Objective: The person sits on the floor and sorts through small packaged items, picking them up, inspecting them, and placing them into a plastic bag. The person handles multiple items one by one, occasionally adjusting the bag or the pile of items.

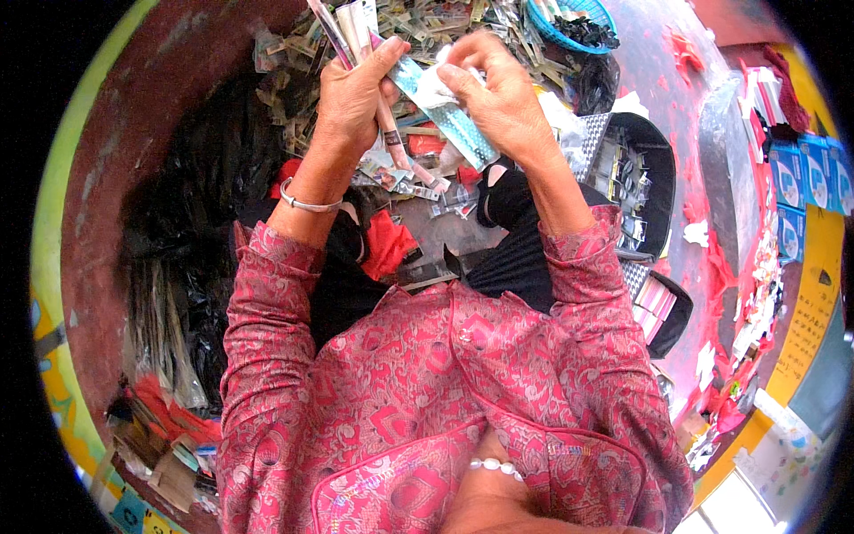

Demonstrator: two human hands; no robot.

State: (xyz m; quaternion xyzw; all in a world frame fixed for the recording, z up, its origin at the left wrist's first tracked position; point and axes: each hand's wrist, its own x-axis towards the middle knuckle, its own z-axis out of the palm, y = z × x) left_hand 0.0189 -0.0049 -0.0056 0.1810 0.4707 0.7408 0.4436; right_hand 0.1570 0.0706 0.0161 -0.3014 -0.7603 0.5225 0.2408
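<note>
The blue dotted packet [467,138] is between the hands: to its left, the left hand [353,102] grips slim packets [389,129] and seemingly its upper end; to its right, the right hand [500,102] pinches a white wad [433,89] over it. It looks light, flexible, probably slick, best held by its edges. Beyond it lies a packet heap [427,25]; beyond and rightward, a blue basket [555,38].

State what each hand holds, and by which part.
The left hand grips slim packets around their middle and a teal dotted strip by its upper end. The right hand pinches a crumpled white wad; exactly where is unclear.
</note>
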